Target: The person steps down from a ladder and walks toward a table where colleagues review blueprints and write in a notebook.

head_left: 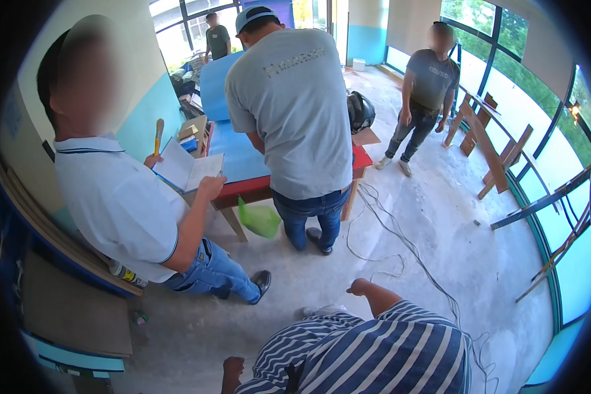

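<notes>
Seen from above, my own striped shirt fills the bottom of the head view. My right hand [359, 287] is held out in front of it over the floor, fingers curled in, with nothing visible in them. Lower on the left, my left hand [233, 366] hangs beside the shirt. Its fingers look curled too, and no object shows in it. Neither hand touches anything I can see. A pale shoe [323, 310] pokes out past the shirt front, on the bare floor [269, 328].
A person in white holds an open notebook [189, 167] and a paintbrush [158, 134]. Another leans over a blue-topped table [243, 161] with a green bag [259, 218] below. Cables [407, 243] cross the floor. A third person stands near wooden trestles [489, 148]; another is farther back.
</notes>
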The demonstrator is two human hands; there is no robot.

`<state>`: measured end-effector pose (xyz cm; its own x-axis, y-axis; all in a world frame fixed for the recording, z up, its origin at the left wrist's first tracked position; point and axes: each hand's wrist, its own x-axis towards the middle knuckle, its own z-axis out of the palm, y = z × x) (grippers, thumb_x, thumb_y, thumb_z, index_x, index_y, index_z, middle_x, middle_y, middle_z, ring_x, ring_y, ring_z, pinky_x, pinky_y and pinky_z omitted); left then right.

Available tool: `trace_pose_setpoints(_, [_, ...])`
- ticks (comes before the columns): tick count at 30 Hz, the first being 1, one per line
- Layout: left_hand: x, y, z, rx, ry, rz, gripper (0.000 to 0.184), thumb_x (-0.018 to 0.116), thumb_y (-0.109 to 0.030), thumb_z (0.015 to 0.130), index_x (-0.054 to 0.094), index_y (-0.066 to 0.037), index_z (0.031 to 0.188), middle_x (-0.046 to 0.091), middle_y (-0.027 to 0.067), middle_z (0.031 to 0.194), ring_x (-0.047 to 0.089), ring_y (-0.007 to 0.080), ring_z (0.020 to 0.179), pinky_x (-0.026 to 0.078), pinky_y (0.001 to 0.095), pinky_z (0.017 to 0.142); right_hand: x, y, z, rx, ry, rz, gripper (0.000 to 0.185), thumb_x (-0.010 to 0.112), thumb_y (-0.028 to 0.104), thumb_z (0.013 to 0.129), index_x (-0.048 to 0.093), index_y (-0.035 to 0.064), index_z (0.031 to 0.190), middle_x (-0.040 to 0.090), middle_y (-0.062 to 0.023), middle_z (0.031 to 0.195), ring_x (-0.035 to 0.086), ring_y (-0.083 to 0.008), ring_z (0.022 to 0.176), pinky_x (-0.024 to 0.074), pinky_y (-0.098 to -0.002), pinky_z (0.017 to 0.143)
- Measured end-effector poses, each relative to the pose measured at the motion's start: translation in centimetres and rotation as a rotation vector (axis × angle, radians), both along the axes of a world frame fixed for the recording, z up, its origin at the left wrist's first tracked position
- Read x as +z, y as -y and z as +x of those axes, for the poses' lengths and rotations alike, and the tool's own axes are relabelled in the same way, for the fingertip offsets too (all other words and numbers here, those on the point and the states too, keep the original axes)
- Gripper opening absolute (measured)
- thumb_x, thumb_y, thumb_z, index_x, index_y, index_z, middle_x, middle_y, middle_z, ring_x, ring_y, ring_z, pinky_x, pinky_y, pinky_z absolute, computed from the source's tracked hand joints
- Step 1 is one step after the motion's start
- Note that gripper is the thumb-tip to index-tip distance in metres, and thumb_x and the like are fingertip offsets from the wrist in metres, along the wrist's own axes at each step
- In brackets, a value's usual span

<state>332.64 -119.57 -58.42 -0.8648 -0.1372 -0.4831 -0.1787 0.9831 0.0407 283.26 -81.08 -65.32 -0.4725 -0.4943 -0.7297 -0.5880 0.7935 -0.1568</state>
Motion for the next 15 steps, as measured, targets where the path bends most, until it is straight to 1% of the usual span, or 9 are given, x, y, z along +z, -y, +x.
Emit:
trace_pose_setpoints(3, [0.0,0.5,0.3,0.025,0.028,0.018,0.007,0.055,-0.016,0.067,0.059,-0.011,0.071,0.061,0.0055,0.066,0.06,0.0237,0.066,0.048,0.0386,0.059,0.2,0.1,0.5,-0.022,-0.017,-0.006,0.044,0.038,0.043,0.086,0.06,0.0089,0.1,0.06,-0.0178,0.089,0.055,-0.0352,0.083,0.0416,-0.0416,0.072])
trace_pose_setpoints(6, [-0.7,0.0,0.7,-0.022,-0.02,-0.011,0.007,0.054,-0.016,0.068,0.059,-0.011,0.07,0.061,0.0054,0.066,0.06,0.0224,0.063,0.048,0.038,0.058,0.7,-0.3,1.0,-0.078,-0.003,0.035,0.046,0.039,0.046,0.085,0.062,0.0069,0.095,0.06,-0.0175,0.087,0.056,-0.0345,0.082,0.0419,-0.0411,0.072])
trace_pose_setpoints(9, [-1.8,-0.1,0.5,0.097,-0.012,0.041,0.007,0.053,-0.015,0.068,0.059,-0.011,0.068,0.06,0.0049,0.063,0.06,0.0208,0.059,0.048,0.0372,0.056,1.3,-0.2,1.5,-0.138,0.038,0.051,0.05,0.04,0.048,0.083,0.063,0.0046,0.088,0.06,-0.0178,0.085,0.056,-0.0338,0.081,0.0421,-0.0406,0.072])
trace_pose_setpoints(12, [-1.8,-0.4,0.1,0.257,-0.018,0.144,0.009,0.05,-0.014,0.07,0.058,-0.011,0.066,0.058,0.0043,0.06,0.059,0.0194,0.054,0.048,0.0355,0.054,1.6,-0.3,1.6,-0.122,0.042,0.044,0.052,0.041,0.05,0.082,0.064,0.0032,0.084,0.061,-0.0173,0.082,0.056,-0.0329,0.08,0.0422,-0.0402,0.072])
trace_pose_setpoints(15, [-1.4,-0.3,0.3,0.111,-0.08,0.083,0.012,0.048,-0.013,0.072,0.058,-0.011,0.066,0.058,0.0038,0.058,0.058,0.019,0.051,0.047,0.0343,0.052,0.7,-0.5,1.3,-0.172,0.054,0.061,0.054,0.047,0.052,0.077,0.062,0.0028,0.092,0.06,-0.0186,0.09,0.056,-0.0337,0.083,0.0425,-0.039,0.075])
